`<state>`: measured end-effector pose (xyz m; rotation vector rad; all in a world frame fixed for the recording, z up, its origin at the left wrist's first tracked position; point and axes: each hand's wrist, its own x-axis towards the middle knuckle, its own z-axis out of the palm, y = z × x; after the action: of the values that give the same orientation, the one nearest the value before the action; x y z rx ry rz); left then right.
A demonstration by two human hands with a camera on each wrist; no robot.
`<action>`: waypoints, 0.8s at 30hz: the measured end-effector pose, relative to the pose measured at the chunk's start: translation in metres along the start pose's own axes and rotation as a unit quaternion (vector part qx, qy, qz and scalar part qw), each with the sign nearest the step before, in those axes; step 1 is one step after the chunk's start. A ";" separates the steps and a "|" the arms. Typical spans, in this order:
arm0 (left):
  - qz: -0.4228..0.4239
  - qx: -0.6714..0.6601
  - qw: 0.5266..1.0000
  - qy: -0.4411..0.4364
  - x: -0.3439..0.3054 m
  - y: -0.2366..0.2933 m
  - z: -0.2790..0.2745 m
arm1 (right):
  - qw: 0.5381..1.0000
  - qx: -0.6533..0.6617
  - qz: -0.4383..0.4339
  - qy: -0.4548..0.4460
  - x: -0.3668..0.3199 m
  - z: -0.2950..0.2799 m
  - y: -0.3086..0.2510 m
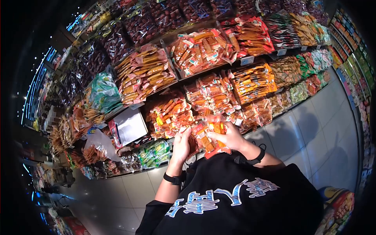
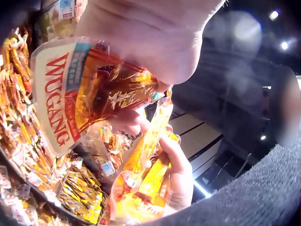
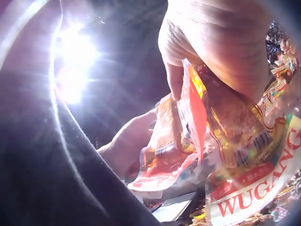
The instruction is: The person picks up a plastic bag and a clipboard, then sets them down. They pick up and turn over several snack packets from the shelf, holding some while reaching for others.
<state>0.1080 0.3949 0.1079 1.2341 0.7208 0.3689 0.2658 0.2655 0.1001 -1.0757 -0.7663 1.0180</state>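
Sealed snack packets with reddish-brown food inside are held up in front of the person's chest. My left hand (image 1: 181, 144) grips a clear-windowed packet (image 2: 101, 89) printed WUGANG, its fingers curled round one end. Facing it, my right hand (image 1: 232, 138) holds more packets (image 1: 213, 135), thumb laid across their front. Those packets overlap one another between the two hands. In the right wrist view, packets with barcodes and a red WUGANG label (image 3: 254, 188) hang below the right palm (image 3: 216, 47). The far fingers of both hands are partly hidden behind the packaging.
Tiered bins of packed snacks (image 1: 145, 72) rise in front, with orange packets (image 1: 254, 80) close by. A white board (image 1: 131, 126) and a plastic bag (image 1: 102, 145) lie at the left. Tiled floor (image 1: 313, 125) runs along the right, beside another shelf (image 1: 356, 66).
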 end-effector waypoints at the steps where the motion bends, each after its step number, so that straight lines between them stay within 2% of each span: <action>1: -0.003 -0.023 1.000 0.000 -0.007 0.003 0.015 | 1.000 -0.017 0.011 -0.004 -0.011 -0.009 -0.002; 3: -0.014 -0.020 1.000 -0.008 -0.018 0.000 0.044 | 0.998 -0.050 0.034 -0.010 -0.036 -0.028 -0.006; 6: -0.026 -0.008 0.999 -0.030 -0.032 -0.019 0.080 | 0.999 -0.007 0.042 0.025 -0.079 -0.048 -0.020; 7: -0.029 -0.015 0.999 -0.035 -0.036 -0.031 0.092 | 0.995 -0.092 0.013 0.037 -0.094 -0.061 -0.015; 10: -0.061 -0.012 0.997 -0.056 -0.051 -0.058 0.138 | 0.997 -0.018 0.024 0.070 -0.144 -0.083 -0.024; 12: -0.043 -0.049 0.996 -0.057 -0.069 -0.071 0.179 | 0.995 -0.040 0.044 0.081 -0.180 -0.105 -0.033; 13: -0.044 -0.025 0.998 -0.048 -0.080 -0.075 0.198 | 0.994 -0.053 0.055 0.080 -0.198 -0.119 -0.032; 16: -0.077 -0.012 0.994 -0.077 -0.105 -0.110 0.231 | 0.993 -0.052 0.067 0.087 -0.245 -0.143 -0.032; 20: -0.062 -0.015 0.997 -0.042 -0.143 -0.123 0.268 | 0.991 -0.037 0.078 0.098 -0.293 -0.150 -0.044; 21: -0.039 -0.006 0.998 -0.049 -0.153 -0.124 0.274 | 0.992 -0.031 0.088 0.085 -0.303 -0.152 -0.046; 24: -0.017 0.010 1.000 0.010 -0.173 -0.135 0.282 | 0.993 -0.030 0.099 0.052 -0.320 -0.153 -0.048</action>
<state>0.1563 0.0419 0.0744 1.2373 0.7640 0.3477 0.3001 -0.0909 0.0895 -1.2648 -0.6174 1.1019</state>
